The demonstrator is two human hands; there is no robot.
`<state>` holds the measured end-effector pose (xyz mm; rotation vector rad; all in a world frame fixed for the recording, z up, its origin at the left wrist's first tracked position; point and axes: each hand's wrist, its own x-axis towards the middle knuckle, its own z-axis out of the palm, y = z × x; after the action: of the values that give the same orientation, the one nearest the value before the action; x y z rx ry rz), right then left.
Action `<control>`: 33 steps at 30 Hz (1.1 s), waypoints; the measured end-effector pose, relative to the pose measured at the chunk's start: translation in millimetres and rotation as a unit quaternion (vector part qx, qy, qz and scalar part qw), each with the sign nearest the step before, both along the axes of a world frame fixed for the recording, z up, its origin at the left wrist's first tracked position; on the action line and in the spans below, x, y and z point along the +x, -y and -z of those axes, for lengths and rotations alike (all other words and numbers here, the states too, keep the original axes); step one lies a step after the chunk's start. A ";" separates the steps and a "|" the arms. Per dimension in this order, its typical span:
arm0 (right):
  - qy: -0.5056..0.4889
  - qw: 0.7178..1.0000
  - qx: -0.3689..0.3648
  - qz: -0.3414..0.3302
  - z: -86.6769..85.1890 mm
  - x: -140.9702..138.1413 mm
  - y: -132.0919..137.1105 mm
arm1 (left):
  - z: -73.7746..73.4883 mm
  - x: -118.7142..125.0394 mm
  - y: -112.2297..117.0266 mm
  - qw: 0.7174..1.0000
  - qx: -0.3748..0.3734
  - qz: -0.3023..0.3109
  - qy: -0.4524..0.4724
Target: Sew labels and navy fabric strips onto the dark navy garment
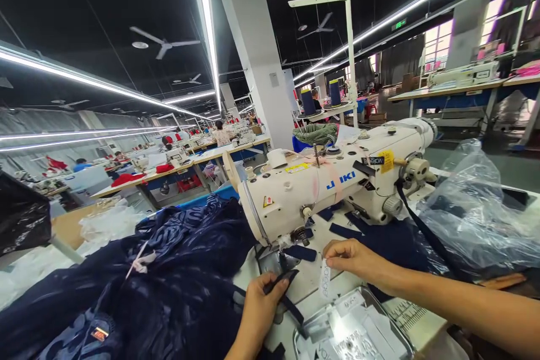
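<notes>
A white fabric label (324,279) printed with dark letters hangs from the pinched fingertips of my right hand (346,254). My left hand (264,298) is closed on a dark navy fabric strip (291,309), whose end dangles below the fingers. Both hands are in front of the needle area of a white sewing machine (304,188). Below them a metal tray (407,343) holds several more white labels. Short navy fabric pieces (300,253) lie on the machine bed near the needle.
A large heap of navy fabric (169,287) covers the left side. Clear plastic bags (468,208) are piled at the right. A dark strap (426,228) hangs from the machine's right end. Dark thread cones (334,93) stand behind. Other work tables and people are farther back.
</notes>
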<state>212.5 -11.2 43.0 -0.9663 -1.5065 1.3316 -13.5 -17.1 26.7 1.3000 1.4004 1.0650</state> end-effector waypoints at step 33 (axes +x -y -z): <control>-0.086 0.994 -0.054 0.037 -9.2 -91.6 11.2 | -25.2 -3.4 28.8 0.990 -0.040 0.005 0.133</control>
<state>120.9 -22.4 52.2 -0.9398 -1.2686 1.4171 -16.8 -45.9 51.8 1.0636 1.2223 1.1190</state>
